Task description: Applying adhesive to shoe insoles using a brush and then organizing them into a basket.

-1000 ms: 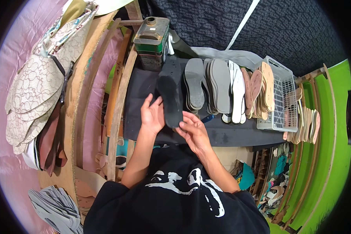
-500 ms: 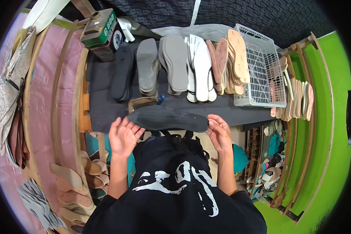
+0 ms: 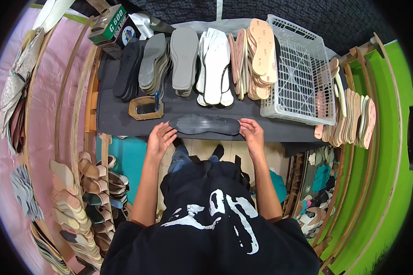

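A black sole [image 3: 204, 124] is held crosswise above the bench [image 3: 117, 120], by the middle of its near edge. The right hand [image 3: 252, 133] pinches one end between thumb and fingers; the left hand [image 3: 161, 136], fingers loosely spread, is at the other end. Beyond, toward the left edge, lies a wooden frame [image 3: 133, 110]. Stacked insoles [image 3: 185, 59] line the far edge, between a metal can [image 3: 110, 34] at the far left corner and a plastic crate [image 3: 303, 117] at the right end.

Place: shoemaking workshop | piled soles [image 3: 185, 59] on worktable [image 3: 245, 110] | shoe parts [image 3: 64, 176] racked alongside
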Motion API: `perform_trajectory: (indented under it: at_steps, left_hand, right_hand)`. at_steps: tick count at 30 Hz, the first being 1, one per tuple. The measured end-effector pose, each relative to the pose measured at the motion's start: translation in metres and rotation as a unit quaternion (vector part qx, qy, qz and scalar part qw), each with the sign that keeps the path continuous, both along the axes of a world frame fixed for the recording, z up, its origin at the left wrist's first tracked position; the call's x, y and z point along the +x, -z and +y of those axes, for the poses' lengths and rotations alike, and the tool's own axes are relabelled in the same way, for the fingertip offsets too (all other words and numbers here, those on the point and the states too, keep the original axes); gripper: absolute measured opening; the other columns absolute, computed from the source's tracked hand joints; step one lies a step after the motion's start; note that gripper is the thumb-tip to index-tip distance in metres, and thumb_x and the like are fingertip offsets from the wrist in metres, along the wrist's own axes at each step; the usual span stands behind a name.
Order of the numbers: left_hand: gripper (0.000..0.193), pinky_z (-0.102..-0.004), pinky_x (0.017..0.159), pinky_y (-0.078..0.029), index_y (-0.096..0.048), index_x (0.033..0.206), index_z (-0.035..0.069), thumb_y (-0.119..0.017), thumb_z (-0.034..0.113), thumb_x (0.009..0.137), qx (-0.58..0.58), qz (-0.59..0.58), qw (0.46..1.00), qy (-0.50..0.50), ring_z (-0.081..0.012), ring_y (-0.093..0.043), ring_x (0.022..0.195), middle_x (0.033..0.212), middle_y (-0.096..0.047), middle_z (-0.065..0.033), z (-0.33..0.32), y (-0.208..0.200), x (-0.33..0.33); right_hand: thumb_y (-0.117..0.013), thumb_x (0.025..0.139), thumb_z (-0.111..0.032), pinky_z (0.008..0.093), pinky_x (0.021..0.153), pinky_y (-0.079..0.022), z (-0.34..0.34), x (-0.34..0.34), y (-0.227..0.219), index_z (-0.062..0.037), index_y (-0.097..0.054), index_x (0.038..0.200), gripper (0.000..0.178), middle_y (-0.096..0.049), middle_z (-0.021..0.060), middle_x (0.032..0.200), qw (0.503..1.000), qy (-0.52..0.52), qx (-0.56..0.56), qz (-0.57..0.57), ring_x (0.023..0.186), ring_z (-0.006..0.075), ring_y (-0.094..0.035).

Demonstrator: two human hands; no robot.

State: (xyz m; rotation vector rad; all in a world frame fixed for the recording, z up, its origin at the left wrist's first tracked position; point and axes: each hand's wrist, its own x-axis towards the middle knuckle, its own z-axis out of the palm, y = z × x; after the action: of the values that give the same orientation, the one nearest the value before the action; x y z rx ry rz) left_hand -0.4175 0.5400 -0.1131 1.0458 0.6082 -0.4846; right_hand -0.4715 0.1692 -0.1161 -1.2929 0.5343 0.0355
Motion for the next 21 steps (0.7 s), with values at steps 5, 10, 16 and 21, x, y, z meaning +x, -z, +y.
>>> perform_trajectory:
  at_steps: [5,10,16,21]
  left_hand:
    - [0.068,-0.0421,0.115,-0.054,-0.051,0.159,-0.003,-0.054,0.044,0.11,-0.028,-0.003,0.998,-0.051,-0.0326,-0.064,0.141,0.155,-0.062,-0.0208,-0.002,-0.003,-0.008]
    - [0.067,-0.042,0.115,-0.055,-0.05,0.16,-0.003,-0.053,0.043,0.111,-0.047,-0.014,0.995,-0.088,-0.0329,-0.064,0.142,0.158,-0.061,-0.022,0.011,-0.01,-0.015]
    - [0.066,-0.0427,0.114,-0.056,-0.05,0.16,-0.003,-0.052,0.044,0.112,-0.08,-0.078,0.989,-0.093,-0.0335,-0.065,0.14,0.157,-0.062,-0.022,0.04,-0.023,-0.015]
    - [0.06,-0.04,0.108,-0.057,-0.053,0.158,0.0,-0.054,0.04,0.113,0.044,-0.132,0.989,-0.058,-0.0301,-0.069,0.133,0.152,-0.066,-0.0191,0.081,-0.017,0.005]
  right_hand:
    - [-0.058,0.094,0.011,0.0282,0.095,-0.058,-0.006,0.005,0.017,0.0055,-0.065,0.133,0.039,-0.076,0.0167,0.128,0.995,-0.035,-0.085,-0.029,0.111,0.0174,-0.073]
    - [-0.062,0.09,0.008,0.0345,0.095,-0.061,0.004,0.005,-0.002,0.0015,-0.062,0.138,0.048,-0.073,0.0186,0.135,0.973,-0.044,-0.226,-0.036,0.111,0.0249,-0.075]
    - [-0.068,0.089,0.005,0.0425,0.097,-0.061,0.031,0.013,-0.042,0.0004,-0.067,0.132,0.043,-0.072,0.0178,0.129,0.902,-0.074,-0.416,-0.088,0.115,0.0339,-0.072]
    - [-0.068,0.091,0.005,0.0365,0.091,-0.062,0.094,0.046,-0.054,0.0025,-0.071,0.125,0.034,-0.077,0.0174,0.116,0.938,-0.082,-0.3,-0.152,0.101,0.0259,-0.077]
